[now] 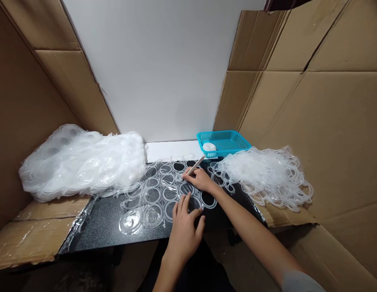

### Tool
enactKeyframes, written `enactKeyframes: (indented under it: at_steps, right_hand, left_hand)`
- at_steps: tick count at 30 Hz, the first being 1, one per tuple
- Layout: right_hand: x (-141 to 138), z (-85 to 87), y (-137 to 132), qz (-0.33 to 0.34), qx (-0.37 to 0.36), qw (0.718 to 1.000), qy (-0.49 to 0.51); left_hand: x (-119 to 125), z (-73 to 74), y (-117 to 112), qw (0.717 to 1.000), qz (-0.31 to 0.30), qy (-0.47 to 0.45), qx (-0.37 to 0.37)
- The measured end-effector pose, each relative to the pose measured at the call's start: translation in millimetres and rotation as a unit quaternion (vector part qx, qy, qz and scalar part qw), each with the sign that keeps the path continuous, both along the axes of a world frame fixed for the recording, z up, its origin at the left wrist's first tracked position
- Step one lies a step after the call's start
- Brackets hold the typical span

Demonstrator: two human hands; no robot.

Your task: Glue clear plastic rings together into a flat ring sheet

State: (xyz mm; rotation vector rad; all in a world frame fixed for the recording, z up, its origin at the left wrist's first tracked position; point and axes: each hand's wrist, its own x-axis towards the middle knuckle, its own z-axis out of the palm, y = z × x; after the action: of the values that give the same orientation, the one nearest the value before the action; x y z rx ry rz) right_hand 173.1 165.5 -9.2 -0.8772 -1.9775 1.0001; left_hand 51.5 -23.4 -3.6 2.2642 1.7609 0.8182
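Observation:
A clear, thin plastic sheet with rows of pale rings [152,195] lies across the dark speckled tabletop [103,223]. My left hand [185,227] rests at its near side, fingers spread over the rings. Farther back, my right hand [201,179] is closed around a slim, whitish pen-like tool [196,164]. The tool slants up and to the right; its lower end is hidden by the fingers. Beside that hand, a bit of clear plastic seems bunched up, though its detail is too small to tell.
On the left sits a large heap of translucent ring sheets [88,162]. A looser pile of ring-shaped plastic strips [264,174] lies at right. Behind, a turquoise basket [224,153] holds a white round item [209,147]. Cardboard walls [328,134] flank a white panel [158,73].

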Motion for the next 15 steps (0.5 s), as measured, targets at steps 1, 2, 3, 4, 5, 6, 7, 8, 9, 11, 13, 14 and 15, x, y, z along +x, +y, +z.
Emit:
enactKeyframes:
  at_steps: [1,2,3,4,5,6,7,8,9,11,13,14,15]
  right_hand:
    - [0.4,0.4,-0.1,-0.001,-0.001,1.0,-0.003]
    - [0.7,0.9,-0.2,-0.003,-0.001,1.0,-0.004]
    - [1.0,1.4,-0.4,-0.004,-0.001,1.0,-0.004]
    - [1.3,1.9,-0.6,-0.004,-0.002,1.0,-0.003]
    - [1.5,2.4,-0.8,-0.002,-0.001,1.0,-0.002]
    - [1.6,2.9,-1.0,0.0,0.0,1.0,-0.002]
    - [1.7,3.3,-1.2,0.002,0.004,1.0,-0.003]
    - [1.9,3.5,-1.4,0.003,0.009,1.0,-0.006]
    - [2.2,3.6,-1.6,0.003,0.016,1.0,-0.009]
    - [3.5,3.4,-1.9,0.004,0.029,0.999,-0.017]
    - [5.8,2.5,-2.0,0.017,0.045,0.998,-0.028]
    - [7.2,1.9,-1.9,0.032,0.057,0.997,-0.036]
    - [8.4,1.2,-1.6,0.052,0.074,0.995,-0.045]
  left_hand:
    - [-1.6,0.9,3.9,1.0,0.0,-0.006,-0.001]
    - [-4.2,1.8,9.0,1.0,0.002,-0.01,0.004]
    - [-7.5,2.5,15.0,1.0,0.008,-0.011,0.011]
    - [-11.0,2.9,21.8,1.0,0.017,-0.01,0.019]
    - [-14.3,2.9,28.7,0.999,0.027,-0.004,0.024]
    - [-17.1,2.4,35.4,0.999,0.036,0.006,0.025]
    - [-19.3,1.7,41.2,0.999,0.041,0.021,0.021]
    - [-20.6,0.7,45.8,0.998,0.047,0.038,0.016]
    - [-21.1,-0.3,49.0,0.997,0.051,0.056,0.01]
    - [-20.3,-1.7,51.1,0.995,0.059,0.086,0.002]
    - [-18.4,-1.9,49.8,0.993,0.059,0.104,-0.004]
    - [-17.3,-1.7,48.9,0.992,0.057,0.11,-0.008]
    - [-16.4,-1.2,48.2,0.992,0.055,0.115,-0.013]
